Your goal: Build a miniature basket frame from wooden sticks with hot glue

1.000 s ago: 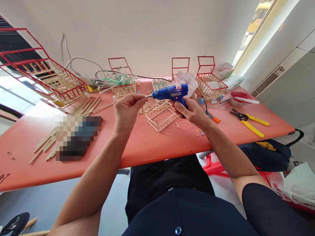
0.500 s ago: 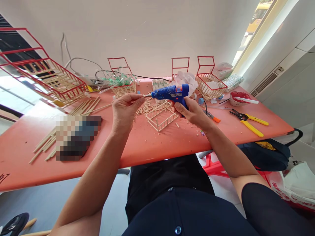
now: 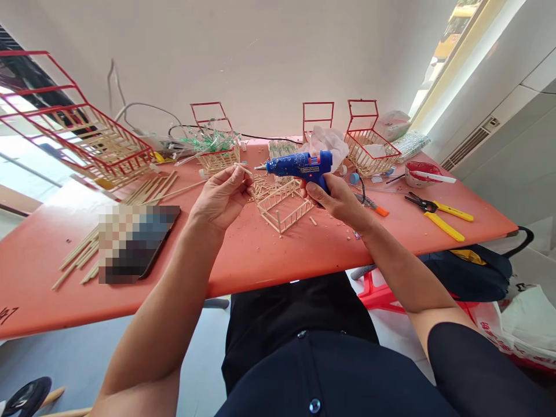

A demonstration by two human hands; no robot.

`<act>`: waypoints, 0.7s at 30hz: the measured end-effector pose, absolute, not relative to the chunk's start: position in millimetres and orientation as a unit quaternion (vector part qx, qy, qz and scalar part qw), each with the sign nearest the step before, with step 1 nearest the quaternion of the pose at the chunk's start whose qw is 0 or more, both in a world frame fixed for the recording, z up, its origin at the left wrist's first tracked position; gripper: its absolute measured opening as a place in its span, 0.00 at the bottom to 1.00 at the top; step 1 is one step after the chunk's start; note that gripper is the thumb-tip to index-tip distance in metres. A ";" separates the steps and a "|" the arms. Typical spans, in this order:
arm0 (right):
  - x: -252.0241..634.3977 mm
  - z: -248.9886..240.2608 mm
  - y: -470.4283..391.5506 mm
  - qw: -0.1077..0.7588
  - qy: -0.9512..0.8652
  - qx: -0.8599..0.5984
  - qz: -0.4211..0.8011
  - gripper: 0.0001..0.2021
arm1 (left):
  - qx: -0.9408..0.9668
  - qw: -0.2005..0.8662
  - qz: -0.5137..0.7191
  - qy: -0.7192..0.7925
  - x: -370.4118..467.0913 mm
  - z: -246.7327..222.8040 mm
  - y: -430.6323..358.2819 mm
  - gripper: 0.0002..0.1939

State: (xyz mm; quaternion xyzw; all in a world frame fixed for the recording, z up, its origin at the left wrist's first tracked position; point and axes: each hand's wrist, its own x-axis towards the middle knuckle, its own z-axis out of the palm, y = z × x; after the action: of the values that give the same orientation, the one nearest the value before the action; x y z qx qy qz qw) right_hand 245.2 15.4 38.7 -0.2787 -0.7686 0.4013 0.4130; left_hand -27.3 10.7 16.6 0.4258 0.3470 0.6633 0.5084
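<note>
A blue hot glue gun is gripped in my right hand, its metal nozzle pointing left. Between thumb and fingertips, my left hand pinches a short wooden stick. The stick's free end lies just left of the nozzle, with a small gap between them. Below the gun, a small open frame of wooden sticks rests on the table, bars standing along its sides. A pile of cut stick pieces lies behind my left hand, partly hidden.
On the orange table, long sticks and a phone lie left. Yellow-handled pliers and a red paint cup are right. Red-rimmed stick baskets stand along the back; a larger basket stands at left.
My left hand has drawn slightly left and turned, moving the stick off the nozzle so that more of it shows. The glue gun has barely shifted.
</note>
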 end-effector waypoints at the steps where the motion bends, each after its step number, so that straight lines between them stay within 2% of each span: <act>1: 245.3 38.7 15.4 0.413 -0.772 -0.278 0.395 0.30 | 0.418 0.512 0.666 0.346 -27.0 16.4 10.8 0.21; 10: 242.8 38.3 14.5 0.409 -0.784 -0.282 0.372 0.30 | 0.394 0.541 0.658 0.346 -29.0 15.2 12.2 0.20; 21: 242.9 37.6 15.7 0.395 -0.813 -0.292 0.312 0.24 | 0.310 0.591 0.661 0.342 -19.8 21.3 6.5 0.19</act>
State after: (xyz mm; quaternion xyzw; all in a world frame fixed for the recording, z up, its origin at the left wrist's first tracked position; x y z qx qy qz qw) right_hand 242.9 15.7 37.6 -0.2920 -0.8134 0.3122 0.3945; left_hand -19.8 6.5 21.3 0.3097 0.3425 0.6613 0.5912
